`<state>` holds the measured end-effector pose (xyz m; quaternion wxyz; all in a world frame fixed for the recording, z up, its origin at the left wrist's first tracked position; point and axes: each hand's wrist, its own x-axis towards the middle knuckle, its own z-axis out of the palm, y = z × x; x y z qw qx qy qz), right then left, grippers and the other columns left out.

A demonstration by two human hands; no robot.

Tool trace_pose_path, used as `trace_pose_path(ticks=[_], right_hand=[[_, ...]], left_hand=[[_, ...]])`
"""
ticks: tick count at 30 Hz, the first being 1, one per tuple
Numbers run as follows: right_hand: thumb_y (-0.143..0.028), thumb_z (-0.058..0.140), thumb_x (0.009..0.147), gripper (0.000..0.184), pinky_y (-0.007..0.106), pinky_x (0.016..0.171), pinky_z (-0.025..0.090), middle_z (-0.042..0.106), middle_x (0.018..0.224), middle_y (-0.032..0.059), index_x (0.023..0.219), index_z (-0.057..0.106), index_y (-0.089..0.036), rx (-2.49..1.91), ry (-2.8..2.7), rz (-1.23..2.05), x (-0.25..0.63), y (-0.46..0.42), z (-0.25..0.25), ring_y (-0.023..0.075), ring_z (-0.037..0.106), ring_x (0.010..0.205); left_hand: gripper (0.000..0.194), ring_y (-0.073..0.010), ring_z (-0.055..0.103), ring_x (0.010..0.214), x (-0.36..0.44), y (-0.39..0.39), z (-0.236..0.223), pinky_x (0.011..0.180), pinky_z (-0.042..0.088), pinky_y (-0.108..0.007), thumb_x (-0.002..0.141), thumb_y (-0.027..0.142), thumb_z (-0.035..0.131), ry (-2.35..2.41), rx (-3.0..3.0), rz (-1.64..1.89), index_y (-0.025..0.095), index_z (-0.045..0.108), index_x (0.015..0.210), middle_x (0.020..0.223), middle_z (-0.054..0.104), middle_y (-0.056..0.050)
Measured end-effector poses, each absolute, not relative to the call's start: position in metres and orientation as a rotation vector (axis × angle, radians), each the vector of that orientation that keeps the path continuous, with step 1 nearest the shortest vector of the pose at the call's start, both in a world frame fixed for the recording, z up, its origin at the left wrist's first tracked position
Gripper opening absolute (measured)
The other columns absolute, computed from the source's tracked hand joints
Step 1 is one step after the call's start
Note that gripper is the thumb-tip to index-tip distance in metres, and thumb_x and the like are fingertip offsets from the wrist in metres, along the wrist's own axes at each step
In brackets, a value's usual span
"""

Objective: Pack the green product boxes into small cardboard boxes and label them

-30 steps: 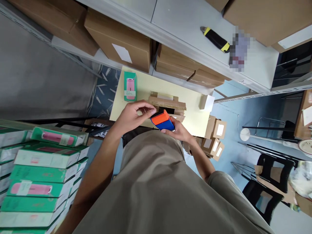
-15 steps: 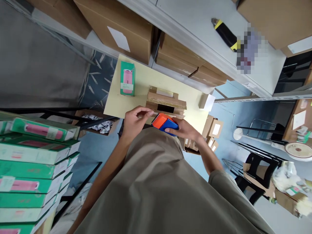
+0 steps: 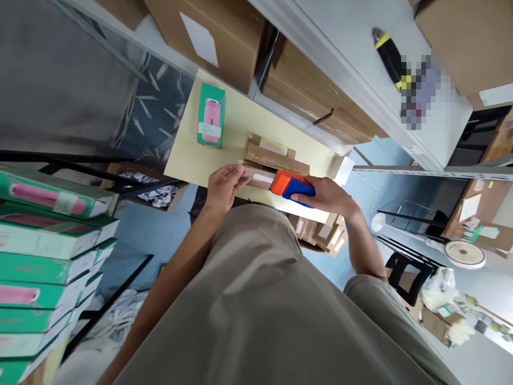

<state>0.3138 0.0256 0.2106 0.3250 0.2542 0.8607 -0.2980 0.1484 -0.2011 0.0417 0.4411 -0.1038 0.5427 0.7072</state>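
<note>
The right hand [image 3: 326,193] is wrapped around an orange-and-blue tape dispenser [image 3: 294,187], which is held over the near edge of a pale yellow table [image 3: 188,155]. At nine o'clock from it, what looks like a strip of clear tape [image 3: 249,172] is pinched between the thumb and fingers of the left hand [image 3: 224,187] and is stretched toward the dispenser. Just beyond, at eleven o'clock, a cardboard carton [image 3: 276,158] is seen on the table; whether it is touched by the dispenser cannot be told. A green box with a pink bottle printed on it [image 3: 211,115] is placed at ten o'clock, and a white box [image 3: 343,170] between two and three. Large shelved cartons [image 3: 304,91] are ranged at twelve, and green boxes [image 3: 38,272] are stacked between eight and nine.
</note>
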Motion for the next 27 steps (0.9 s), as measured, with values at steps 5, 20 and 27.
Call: trace_pose_path(ticks=[5,20,27], right_hand=[[-0.086,0.064,0.100,0.066,0.031,0.067,0.044,0.078,0.087,0.0067,0.099,0.069,-0.020,0.692,2.192,-0.893,0.300,0.034,0.186,0.0211,0.072,0.078],[-0.086,0.076,0.092,0.070,0.031,0.063,0.053,0.077,0.079,0.0076,0.096,0.071,-0.017,0.715,1.961,-1.096,0.276,0.059,0.146,0.0198,0.073,0.071],[-0.082,0.069,0.100,0.065,0.032,0.068,0.046,0.074,0.078,0.0064,0.089,0.069,-0.018,0.667,2.014,-0.870,0.260,0.048,0.145,0.0203,0.070,0.074]], left_hand=[[0.039,-0.0171,0.074,0.088,0.138,-0.196,0.029,0.101,0.072,-0.048,0.078,0.043,0.102,1.325,-0.303,1.772,0.020,0.072,0.089,0.086,0.072,-0.001],[0.034,-0.0199,0.075,0.086,0.135,-0.183,-0.010,0.083,0.069,-0.034,0.084,0.047,0.092,1.780,-0.129,1.746,0.019,0.073,0.089,0.083,0.073,-0.003],[0.033,-0.0186,0.076,0.084,0.137,-0.184,-0.030,0.080,0.068,-0.033,0.089,0.048,0.086,1.784,-0.146,1.744,0.019,0.071,0.093,0.087,0.074,-0.002]])
